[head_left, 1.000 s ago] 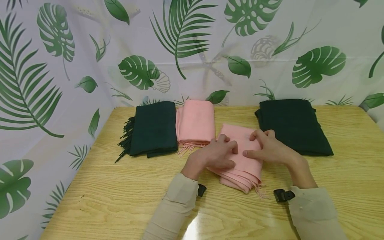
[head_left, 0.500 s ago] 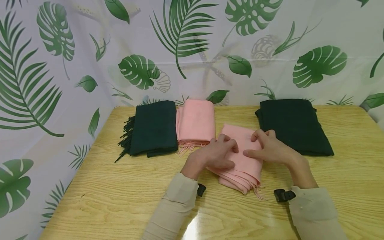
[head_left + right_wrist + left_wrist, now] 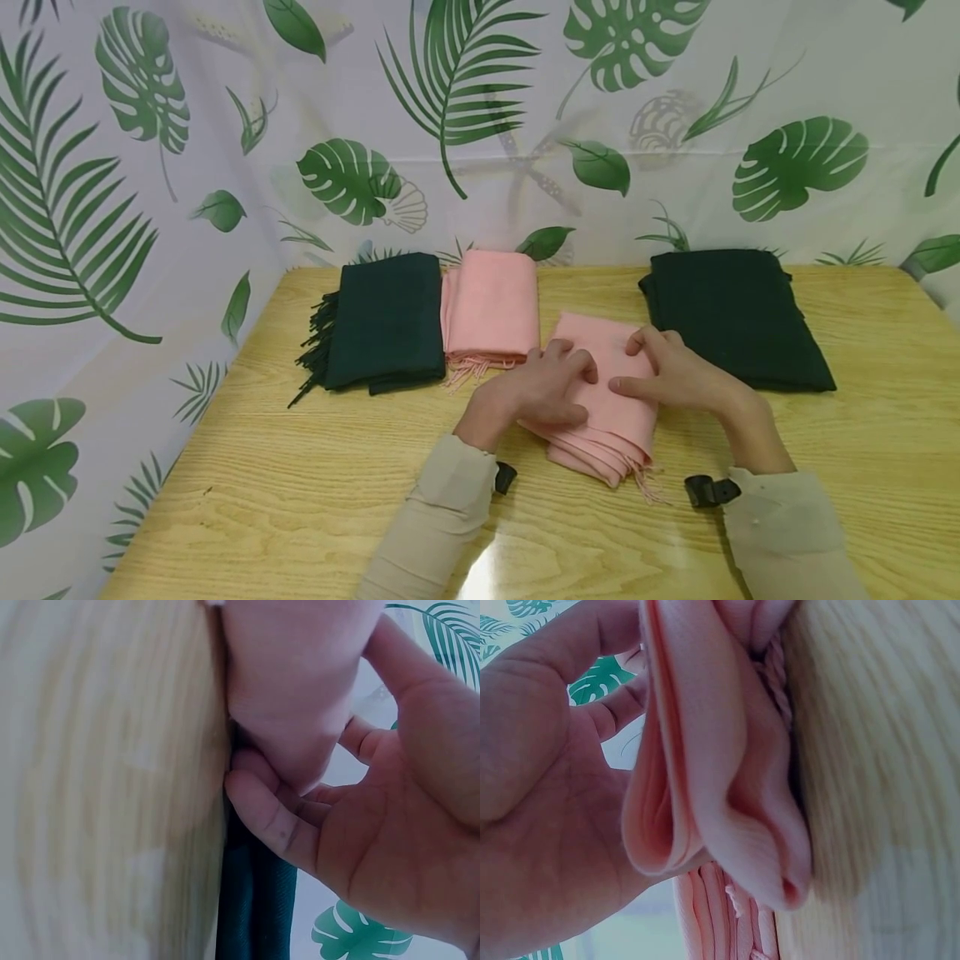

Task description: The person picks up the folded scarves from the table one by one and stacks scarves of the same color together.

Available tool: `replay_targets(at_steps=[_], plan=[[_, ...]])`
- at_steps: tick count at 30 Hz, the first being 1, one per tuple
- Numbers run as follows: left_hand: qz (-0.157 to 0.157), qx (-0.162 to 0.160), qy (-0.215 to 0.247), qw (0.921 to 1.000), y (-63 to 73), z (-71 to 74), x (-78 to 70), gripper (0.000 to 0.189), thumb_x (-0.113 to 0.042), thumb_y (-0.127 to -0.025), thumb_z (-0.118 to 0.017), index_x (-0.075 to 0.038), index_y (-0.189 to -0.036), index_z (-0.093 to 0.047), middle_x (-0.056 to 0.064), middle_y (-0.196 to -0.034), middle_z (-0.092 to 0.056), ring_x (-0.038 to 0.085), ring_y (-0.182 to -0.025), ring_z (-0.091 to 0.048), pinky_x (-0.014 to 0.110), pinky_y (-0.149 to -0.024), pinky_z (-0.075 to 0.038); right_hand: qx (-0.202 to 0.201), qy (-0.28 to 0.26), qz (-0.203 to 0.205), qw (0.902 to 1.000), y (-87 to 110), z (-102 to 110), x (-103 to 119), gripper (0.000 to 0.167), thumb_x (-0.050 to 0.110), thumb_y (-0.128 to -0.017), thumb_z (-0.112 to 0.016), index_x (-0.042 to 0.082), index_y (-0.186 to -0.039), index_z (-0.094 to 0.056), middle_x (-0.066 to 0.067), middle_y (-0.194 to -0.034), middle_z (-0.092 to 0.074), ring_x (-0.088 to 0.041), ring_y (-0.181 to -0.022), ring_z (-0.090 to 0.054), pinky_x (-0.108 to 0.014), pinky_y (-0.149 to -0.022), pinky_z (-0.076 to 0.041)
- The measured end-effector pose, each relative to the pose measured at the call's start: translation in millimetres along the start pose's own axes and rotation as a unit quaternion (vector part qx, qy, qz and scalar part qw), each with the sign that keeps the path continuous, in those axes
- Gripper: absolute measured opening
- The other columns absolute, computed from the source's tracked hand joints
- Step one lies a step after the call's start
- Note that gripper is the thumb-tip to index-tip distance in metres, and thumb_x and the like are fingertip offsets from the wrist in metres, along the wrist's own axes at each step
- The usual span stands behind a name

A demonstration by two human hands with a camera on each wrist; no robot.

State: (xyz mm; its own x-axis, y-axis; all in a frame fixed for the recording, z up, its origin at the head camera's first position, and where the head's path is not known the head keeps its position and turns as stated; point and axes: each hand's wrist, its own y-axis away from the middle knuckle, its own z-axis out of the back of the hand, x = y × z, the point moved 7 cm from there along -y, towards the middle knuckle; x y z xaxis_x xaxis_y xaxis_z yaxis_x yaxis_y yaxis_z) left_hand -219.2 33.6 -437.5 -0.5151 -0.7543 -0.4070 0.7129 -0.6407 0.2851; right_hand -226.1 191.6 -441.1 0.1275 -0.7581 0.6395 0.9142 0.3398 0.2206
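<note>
A folded pink scarf (image 3: 597,331) lies on the table between my two hands, its fringe toward me. From the left, my left hand (image 3: 542,387) grips its side with bent fingers; the thumb lies over the top. In the left wrist view the folded layers of the scarf (image 3: 720,750) bulge beside the palm. My right hand (image 3: 678,372) holds the opposite side, thumb on the upper face. The right wrist view shows its lower fingers (image 3: 274,825) curled at the scarf's edge, close to the tabletop.
Left of the hands lie a second folded pink scarf (image 3: 495,304) and a dark green scarf (image 3: 388,325) with fringe. Another folded dark green scarf (image 3: 738,321) lies right behind my right hand. A leaf-patterned cloth (image 3: 525,108) hangs behind the wooden table (image 3: 315,500).
</note>
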Motion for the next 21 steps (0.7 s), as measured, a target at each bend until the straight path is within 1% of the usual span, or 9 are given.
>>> replay_targets(at_steps=[3, 7, 10, 16, 21], plan=[[-0.001, -0.001, -0.002, 1.0, 0.6, 0.2, 0.6, 0.035, -0.025, -0.091, -0.062, -0.026, -0.124, -0.051, 0.01, -0.157, -0.025, 0.033, -0.133, -0.035, 0.037, -0.1, -0.041, 0.002, 0.004, -0.003, 1.0, 0.0, 0.1, 0.7, 0.059, 0.048, -0.089, -0.071, 0.005, -0.116, -0.041, -0.021, -0.118, -0.034, -0.034, -0.102, -0.039, -0.039, -0.074, -0.038], [-0.002, 0.0, -0.001, 1.0, 1.6, 0.3, 1.1, 0.035, -0.025, -0.091, -0.063, -0.027, -0.123, -0.051, 0.009, -0.154, -0.027, 0.029, -0.124, -0.038, 0.034, -0.094, -0.042, 0.005, 0.007, -0.002, 1.0, 0.1, -0.4, 1.8, 0.059, 0.049, -0.088, -0.072, 0.006, -0.115, -0.041, -0.021, -0.115, -0.034, -0.033, -0.1, -0.04, -0.037, -0.072, -0.038], [-0.003, 0.001, 0.0, 1.0, 2.9, 0.2, 1.0, 0.035, -0.024, -0.091, -0.064, -0.027, -0.123, -0.051, 0.008, -0.153, -0.028, 0.029, -0.121, -0.039, 0.033, -0.091, -0.042, 0.006, 0.009, 0.001, 0.9999, 0.0, -1.0, 1.8, 0.059, 0.048, -0.088, -0.072, 0.006, -0.114, -0.042, -0.021, -0.113, -0.035, -0.033, -0.098, -0.041, -0.036, -0.071, -0.038], [-0.009, 0.006, -0.01, 0.9999, 4.3, 0.4, 0.8, 0.036, -0.025, -0.091, -0.066, -0.026, -0.124, -0.052, 0.008, -0.152, -0.031, 0.028, -0.12, -0.039, 0.033, -0.095, -0.041, 0.012, 0.017, -0.001, 0.9998, -0.4, -3.1, 0.5, 0.06, 0.051, -0.086, -0.073, 0.006, -0.113, -0.043, -0.019, -0.109, -0.036, -0.03, -0.094, -0.042, -0.035, -0.068, -0.038], [-0.025, 0.011, -0.014, 0.9995, 6.5, 0.2, 1.7, 0.036, -0.023, -0.091, -0.066, -0.024, -0.124, -0.052, 0.007, -0.148, -0.034, 0.028, -0.119, -0.039, 0.033, -0.097, -0.039, 0.024, 0.013, 0.0, 0.9996, 0.6, -5.1, 2.0, 0.058, 0.05, -0.086, -0.073, 0.007, -0.111, -0.043, -0.017, -0.104, -0.037, -0.029, -0.092, -0.041, -0.034, -0.067, -0.038]])
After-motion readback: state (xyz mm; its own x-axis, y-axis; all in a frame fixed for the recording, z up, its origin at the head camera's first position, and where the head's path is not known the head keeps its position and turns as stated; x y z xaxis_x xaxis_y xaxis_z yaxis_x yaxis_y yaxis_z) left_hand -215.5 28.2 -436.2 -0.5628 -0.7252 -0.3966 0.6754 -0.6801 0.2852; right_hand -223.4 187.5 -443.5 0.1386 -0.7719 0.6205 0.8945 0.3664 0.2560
